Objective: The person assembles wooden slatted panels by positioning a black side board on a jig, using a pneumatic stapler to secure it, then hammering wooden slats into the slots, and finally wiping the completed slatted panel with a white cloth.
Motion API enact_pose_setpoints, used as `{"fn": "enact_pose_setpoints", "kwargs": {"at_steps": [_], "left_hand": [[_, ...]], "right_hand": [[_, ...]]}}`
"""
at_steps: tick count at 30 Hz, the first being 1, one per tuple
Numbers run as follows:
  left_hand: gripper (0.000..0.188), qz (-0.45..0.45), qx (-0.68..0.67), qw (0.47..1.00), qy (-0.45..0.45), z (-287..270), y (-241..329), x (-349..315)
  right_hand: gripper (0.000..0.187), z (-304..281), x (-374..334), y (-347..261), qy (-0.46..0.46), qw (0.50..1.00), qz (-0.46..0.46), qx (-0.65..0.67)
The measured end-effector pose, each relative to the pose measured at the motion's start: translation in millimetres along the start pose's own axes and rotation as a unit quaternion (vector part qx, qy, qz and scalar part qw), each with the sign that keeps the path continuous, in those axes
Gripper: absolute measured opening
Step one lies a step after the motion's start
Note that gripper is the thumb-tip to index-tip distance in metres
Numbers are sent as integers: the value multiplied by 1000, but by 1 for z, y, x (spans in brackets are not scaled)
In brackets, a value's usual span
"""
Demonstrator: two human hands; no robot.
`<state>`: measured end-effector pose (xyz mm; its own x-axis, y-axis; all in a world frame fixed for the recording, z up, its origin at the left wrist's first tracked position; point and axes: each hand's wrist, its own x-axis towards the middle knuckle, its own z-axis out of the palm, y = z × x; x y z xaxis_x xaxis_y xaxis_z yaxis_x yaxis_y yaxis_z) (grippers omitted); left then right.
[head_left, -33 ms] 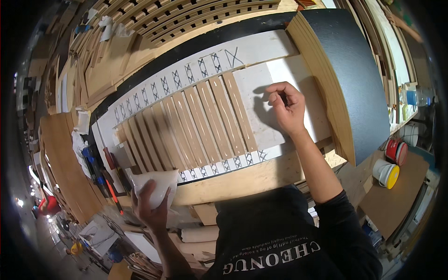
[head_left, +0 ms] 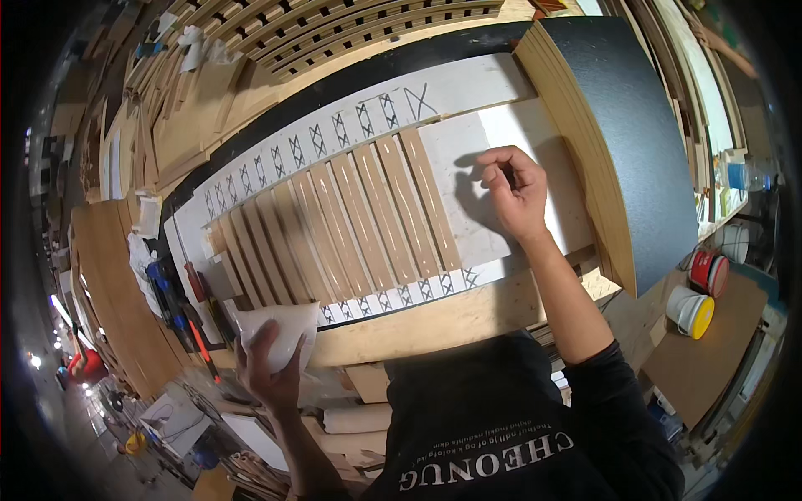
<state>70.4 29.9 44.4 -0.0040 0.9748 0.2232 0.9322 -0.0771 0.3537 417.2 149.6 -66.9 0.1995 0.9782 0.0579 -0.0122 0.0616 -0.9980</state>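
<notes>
My left hand (head_left: 271, 376) grips a soft, bulging plastic bag (head_left: 294, 319) with whitish contents at the near left edge of the work. My right hand (head_left: 520, 196) hovers over a pale board (head_left: 464, 159), its fingers curled and thumb drawn in; nothing shows between them. Left of that hand, several brown wooden strips (head_left: 380, 209) lie side by side with narrow gaps. Thin, shiny whitish lines run along the strips on the right, while those at the left lie in shadow. Crossed box marks (head_left: 316, 140) line the white margins beyond both strip ends.
A wooden block (head_left: 585, 159) and a dark panel (head_left: 635, 125) stand at the right. Slotted wooden racks (head_left: 359, 33) lie at the back. Blue clamp-like tools (head_left: 171, 301) and a red-handled tool (head_left: 195, 282) sit left. Buckets (head_left: 692, 311) stand at the lower right.
</notes>
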Motion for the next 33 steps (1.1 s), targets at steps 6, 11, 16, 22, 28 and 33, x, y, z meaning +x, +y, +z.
{"fn": "enact_pose_setpoints", "kwargs": {"at_steps": [6,11,16,22,28,33], "left_hand": [[44,1,-2,1000,8,4,-1,-1],[43,20,-9,1000,11,6,-3,4],[43,31,-11,999,18,8,-7,12],[43,40,-11,999,28,11,-11,28],[44,64,-19,997,37,14,-5,55],[42,74,29,996,48,20,-9,72]], "right_hand": [[9,0,-1,3,-2,1000,-11,-9],[9,1,-1,1,4,1000,-11,-5],[9,0,0,1,5,1000,-11,-11],[11,-1,0,2,5,1000,-4,-17],[11,0,0,1,8,1000,-4,-14],[12,-1,0,1,9,1000,3,-17]]}}
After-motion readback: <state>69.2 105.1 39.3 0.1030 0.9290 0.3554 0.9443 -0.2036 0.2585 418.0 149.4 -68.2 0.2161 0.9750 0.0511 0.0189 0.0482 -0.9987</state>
